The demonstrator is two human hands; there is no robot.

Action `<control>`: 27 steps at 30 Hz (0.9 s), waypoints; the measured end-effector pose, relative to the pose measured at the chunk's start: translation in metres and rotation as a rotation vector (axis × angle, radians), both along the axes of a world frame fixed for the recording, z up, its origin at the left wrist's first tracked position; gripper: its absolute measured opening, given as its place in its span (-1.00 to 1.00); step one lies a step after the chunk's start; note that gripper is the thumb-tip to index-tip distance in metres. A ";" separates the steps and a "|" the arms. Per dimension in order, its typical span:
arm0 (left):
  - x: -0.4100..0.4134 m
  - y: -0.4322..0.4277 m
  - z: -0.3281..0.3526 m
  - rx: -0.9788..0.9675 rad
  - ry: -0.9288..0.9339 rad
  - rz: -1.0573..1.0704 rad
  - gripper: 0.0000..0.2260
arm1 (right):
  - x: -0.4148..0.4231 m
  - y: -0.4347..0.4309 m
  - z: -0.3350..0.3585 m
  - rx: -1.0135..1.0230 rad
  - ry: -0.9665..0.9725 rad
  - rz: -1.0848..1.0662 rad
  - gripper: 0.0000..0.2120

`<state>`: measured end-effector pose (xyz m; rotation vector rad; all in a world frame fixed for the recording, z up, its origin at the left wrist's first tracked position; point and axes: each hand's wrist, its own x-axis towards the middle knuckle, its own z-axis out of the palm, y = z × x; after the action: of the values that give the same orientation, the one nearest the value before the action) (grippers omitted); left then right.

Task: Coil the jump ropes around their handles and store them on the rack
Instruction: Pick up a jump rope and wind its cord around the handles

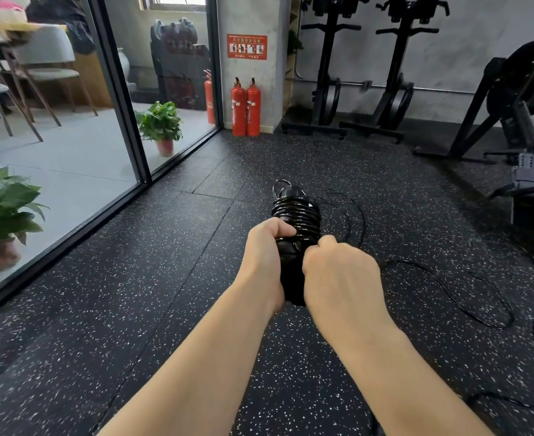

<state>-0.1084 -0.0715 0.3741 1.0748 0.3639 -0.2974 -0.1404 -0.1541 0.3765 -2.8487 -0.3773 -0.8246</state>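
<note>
The jump rope handles [291, 265] sit upright in the middle of the scene, held above the floor [165, 278], with glossy black rope coils [295, 215] stacked round their far end. The left hand [267, 256] is clenched round the handles to steady them as a spool. The right hand [338, 272] is curled against the near side, seemingly pinching the rope to feed the next turn. Loose rope [464, 297] trails to the right across the floor, so winding looks unfinished. No rack shows.
</note>
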 end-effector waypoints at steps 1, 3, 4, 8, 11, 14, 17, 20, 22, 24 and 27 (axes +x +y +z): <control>0.000 0.000 0.000 -0.006 -0.007 0.011 -0.75 | 0.001 0.000 -0.004 0.002 -0.007 -0.009 -0.91; -0.001 -0.001 -0.001 -0.014 -0.027 0.023 -0.75 | 0.000 0.002 -0.005 -0.018 0.023 -0.054 -0.92; -0.001 -0.002 -0.002 -0.026 -0.039 0.028 -0.77 | 0.000 0.004 -0.004 -0.050 0.048 -0.103 -0.92; -0.003 -0.010 -0.003 -0.029 -0.047 0.032 -0.82 | -0.004 0.000 0.004 -0.143 0.162 -0.180 -0.88; -0.004 -0.016 -0.001 0.010 -0.045 0.054 -0.63 | -0.002 -0.011 0.003 -0.140 0.206 -0.110 -0.77; -0.006 -0.014 0.002 0.023 -0.041 0.073 -0.86 | -0.003 -0.016 0.007 -0.123 0.148 -0.074 -0.96; -0.006 -0.010 0.003 -0.007 -0.022 0.092 -0.85 | 0.004 -0.027 0.008 -0.147 0.136 0.018 -0.60; -0.008 -0.011 0.005 0.035 -0.013 0.102 -0.72 | 0.008 -0.039 0.003 -0.130 0.121 0.131 -0.57; -0.009 -0.012 0.007 0.052 0.000 0.130 -0.77 | 0.006 -0.039 0.002 -0.102 0.090 0.135 -0.62; -0.007 -0.012 0.006 0.054 0.008 0.136 -0.76 | 0.005 -0.037 -0.002 -0.098 0.087 0.120 -0.65; -0.008 -0.011 0.005 0.046 0.013 0.129 -0.84 | 0.004 -0.028 -0.002 -0.131 0.098 0.077 -0.66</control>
<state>-0.1160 -0.0830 0.3787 1.0894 0.4518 -0.1817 -0.1361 -0.1822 0.3741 -2.9591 -0.5434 -0.6664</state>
